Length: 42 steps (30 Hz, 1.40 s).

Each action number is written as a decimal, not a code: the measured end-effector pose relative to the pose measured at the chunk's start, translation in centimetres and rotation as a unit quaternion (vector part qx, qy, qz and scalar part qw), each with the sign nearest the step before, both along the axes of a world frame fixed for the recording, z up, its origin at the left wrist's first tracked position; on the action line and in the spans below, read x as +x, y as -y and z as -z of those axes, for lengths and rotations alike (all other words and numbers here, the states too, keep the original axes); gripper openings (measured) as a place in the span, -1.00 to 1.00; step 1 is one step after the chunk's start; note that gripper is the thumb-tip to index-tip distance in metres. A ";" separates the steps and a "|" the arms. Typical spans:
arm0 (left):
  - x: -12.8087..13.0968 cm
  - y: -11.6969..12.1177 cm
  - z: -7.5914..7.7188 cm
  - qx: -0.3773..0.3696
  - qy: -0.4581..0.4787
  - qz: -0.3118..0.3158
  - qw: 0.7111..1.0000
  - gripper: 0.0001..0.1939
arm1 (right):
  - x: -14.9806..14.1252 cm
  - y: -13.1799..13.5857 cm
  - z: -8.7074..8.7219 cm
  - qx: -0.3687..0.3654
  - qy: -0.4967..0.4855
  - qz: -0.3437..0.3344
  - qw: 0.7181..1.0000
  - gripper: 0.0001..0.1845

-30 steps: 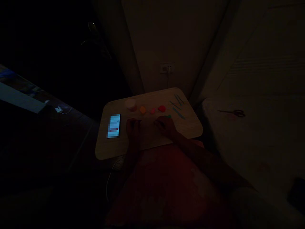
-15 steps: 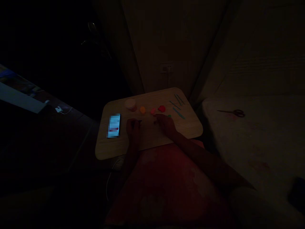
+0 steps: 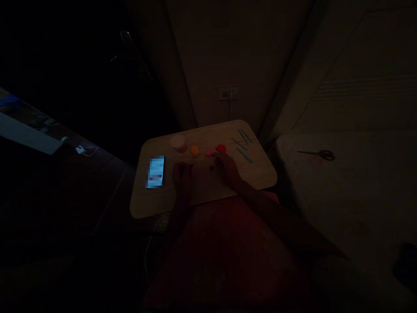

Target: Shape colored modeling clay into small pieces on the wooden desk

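Observation:
The room is very dark. My left hand (image 3: 182, 172) is closed by the phone's right side, pinching a small dark piece (image 3: 191, 165) that pokes out at its fingertips. My right hand (image 3: 227, 168) hovers over the table with index finger and thumb apart, its fingertips close to a pink lump (image 3: 209, 151) that looks like modelling clay. Just left of its thumb lies a small dark lump (image 3: 211, 167). Beyond are an orange lump (image 3: 194, 150) and a red lump (image 3: 221, 149). A green lump (image 3: 231, 158) is partly hidden behind my right hand.
On the small wooden table (image 3: 153, 204) are a lit phone (image 3: 155, 172), a lidded tub (image 3: 178, 144) and several thin blue-green tools (image 3: 244, 154). Scissors (image 3: 325, 155) lie on a pale surface at right. A wall socket (image 3: 228, 92) with a plugged-in cord is behind the table.
My right hand's fingers have drawn slightly away from the small dark lump, which now shows separately on the table. My left hand has stayed in place.

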State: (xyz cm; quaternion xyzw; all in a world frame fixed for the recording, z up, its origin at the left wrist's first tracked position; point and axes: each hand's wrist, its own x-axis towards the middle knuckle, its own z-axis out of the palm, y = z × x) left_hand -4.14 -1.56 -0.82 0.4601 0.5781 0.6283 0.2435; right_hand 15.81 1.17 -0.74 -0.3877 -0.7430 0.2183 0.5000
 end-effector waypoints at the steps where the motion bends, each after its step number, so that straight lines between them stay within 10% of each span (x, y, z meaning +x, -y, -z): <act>1: 0.0 0.0 0.0 -0.002 0.000 0.001 1.000 -0.78 | 0.0 0.0 0.0 -0.009 -0.010 -0.005 1.000 -0.49; 21: 0.0 0.0 -0.1 -0.005 0.013 0.000 1.000 -0.80 | 0.1 0.3 -0.4 -0.131 0.000 -0.032 0.991 -0.65; 42: -0.1 -0.3 0.6 -0.002 0.034 0.005 0.999 -0.82 | 0.3 -0.4 0.4 -0.023 -0.012 0.003 1.000 -0.62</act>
